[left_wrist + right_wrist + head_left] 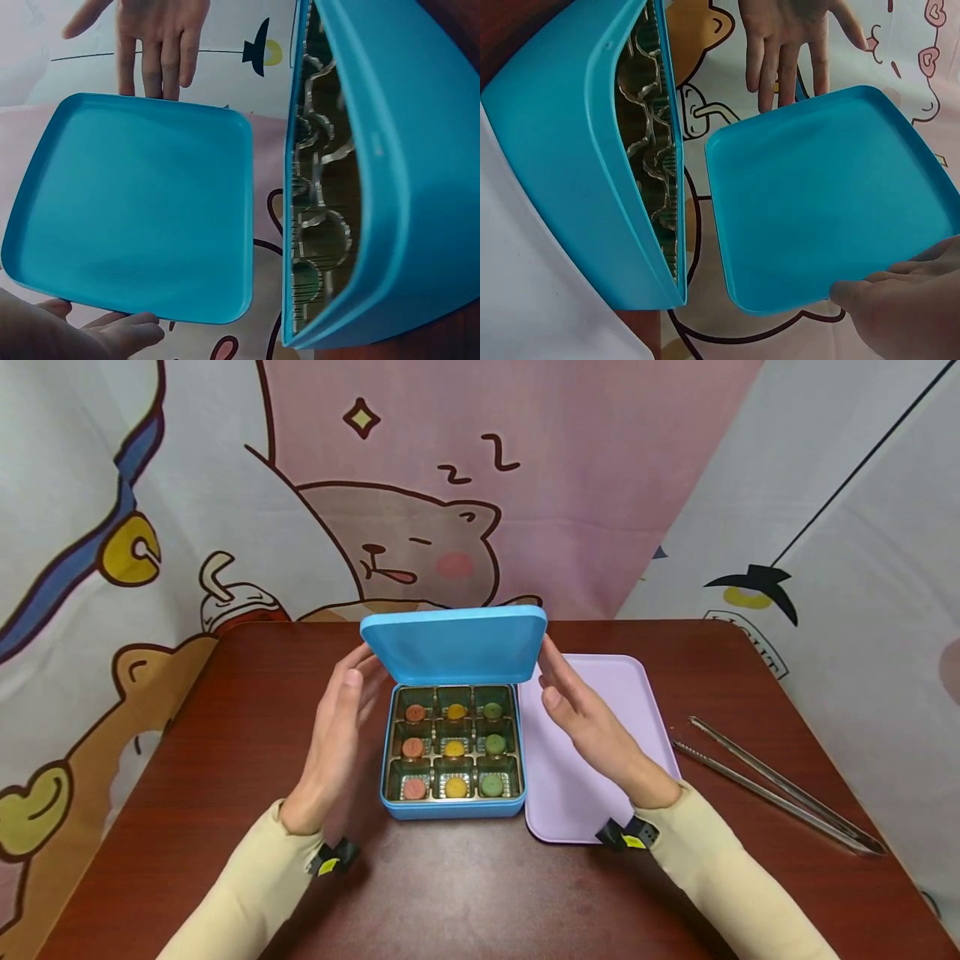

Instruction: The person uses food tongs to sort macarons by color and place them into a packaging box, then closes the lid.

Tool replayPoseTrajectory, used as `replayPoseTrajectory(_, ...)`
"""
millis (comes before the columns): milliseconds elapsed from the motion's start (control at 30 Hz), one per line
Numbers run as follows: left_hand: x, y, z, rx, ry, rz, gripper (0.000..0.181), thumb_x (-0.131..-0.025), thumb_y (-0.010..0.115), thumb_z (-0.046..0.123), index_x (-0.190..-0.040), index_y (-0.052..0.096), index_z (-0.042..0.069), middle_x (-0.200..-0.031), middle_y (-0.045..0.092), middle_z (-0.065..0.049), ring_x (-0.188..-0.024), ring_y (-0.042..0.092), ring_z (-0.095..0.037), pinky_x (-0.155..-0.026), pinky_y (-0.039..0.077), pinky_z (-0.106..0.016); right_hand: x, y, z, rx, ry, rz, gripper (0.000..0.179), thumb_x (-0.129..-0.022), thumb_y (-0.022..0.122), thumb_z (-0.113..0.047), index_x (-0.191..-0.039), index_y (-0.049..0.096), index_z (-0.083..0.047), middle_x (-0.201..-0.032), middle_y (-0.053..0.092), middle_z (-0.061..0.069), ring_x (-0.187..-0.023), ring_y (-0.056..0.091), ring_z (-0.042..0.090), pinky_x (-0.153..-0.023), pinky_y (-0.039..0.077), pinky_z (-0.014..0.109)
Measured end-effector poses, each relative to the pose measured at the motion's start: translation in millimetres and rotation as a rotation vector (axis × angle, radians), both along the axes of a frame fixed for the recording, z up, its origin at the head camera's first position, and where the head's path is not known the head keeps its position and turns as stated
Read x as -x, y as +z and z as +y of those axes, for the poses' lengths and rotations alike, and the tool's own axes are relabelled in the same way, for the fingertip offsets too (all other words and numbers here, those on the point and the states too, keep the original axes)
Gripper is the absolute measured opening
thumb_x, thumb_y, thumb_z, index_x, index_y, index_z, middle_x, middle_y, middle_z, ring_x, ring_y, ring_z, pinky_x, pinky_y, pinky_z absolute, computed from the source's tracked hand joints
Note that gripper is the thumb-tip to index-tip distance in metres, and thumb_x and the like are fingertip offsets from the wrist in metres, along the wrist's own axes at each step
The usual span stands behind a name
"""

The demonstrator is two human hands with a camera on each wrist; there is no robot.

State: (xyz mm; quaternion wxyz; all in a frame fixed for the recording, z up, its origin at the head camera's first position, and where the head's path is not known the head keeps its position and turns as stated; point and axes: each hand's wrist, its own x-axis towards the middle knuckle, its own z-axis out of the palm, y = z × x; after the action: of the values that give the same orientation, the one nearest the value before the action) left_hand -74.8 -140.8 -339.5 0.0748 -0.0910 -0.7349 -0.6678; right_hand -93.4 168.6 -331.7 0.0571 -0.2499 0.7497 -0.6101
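A blue lid (457, 647) is tilted up at the back of a blue box (453, 812). Both wrist views show a gap between the lid and the box. My left hand (333, 727) touches the lid's left edge, its fingers extended. On the opposite edge are the extended fingers of my right hand (600, 727), the palm facing inward. Inside the box, a gold divided insert (436, 771) holds round pieces in its compartments: a pink column (413, 748) on the left, a yellow column (454, 748) in the middle and a green column (494, 744) on the right.
A light purple tray (577, 793) lies right of the box, under my right forearm. Farther right, long metal tongs (780, 793) lie diagonally on the brown table (465, 893). A printed cartoon cloth (600, 485) hangs behind the table.
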Motion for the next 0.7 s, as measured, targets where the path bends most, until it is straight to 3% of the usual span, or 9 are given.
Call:
replayPoseTrajectory(300,-7.7,-13.9,2.8,-0.082,-0.017,0.073,0.046,-0.113,0.032,0.039,-0.152,0.041,0.018,-0.153,0.047,-0.005,-0.146,0.043,-0.026,-0.123,0.028,-0.049,-12.4,-2.3,4.4,-0.072,-0.003,-0.023,0.082,-0.106,0.046,-0.058,-0.168,0.008,-0.022,-0.172,0.013,0.004,-0.156,0.022,0.034,-0.121,0.026,0.054)
replayPoseTrajectory(500,-9.6,-21.9,2.7,-0.136,0.010,0.038,0.037,-0.110,0.040,0.037,-0.141,0.044,0.018,-0.148,0.050,-0.005,-0.144,0.047,-0.026,-0.122,0.030,-0.047,-17.8,-8.1,9.4,-0.072,0.019,-0.056,0.082,-0.107,0.046,-0.055,-0.169,0.009,-0.016,-0.172,0.015,0.013,-0.155,0.022,0.038,-0.120,0.026,0.053)
replayPoseTrajectory(700,-13.3,-28.7,-2.1,-0.041,0.036,0.021,0.042,-0.106,0.051,0.038,-0.139,0.046,0.014,-0.149,0.049,-0.001,-0.138,0.047,-0.017,-0.118,0.031,-0.038,-20.6,-14.5,11.1,-0.025,0.068,-0.069,0.081,-0.108,0.050,-0.049,-0.166,0.014,-0.007,-0.171,0.017,0.016,-0.157,0.016,0.036,-0.122,0.021,0.048)
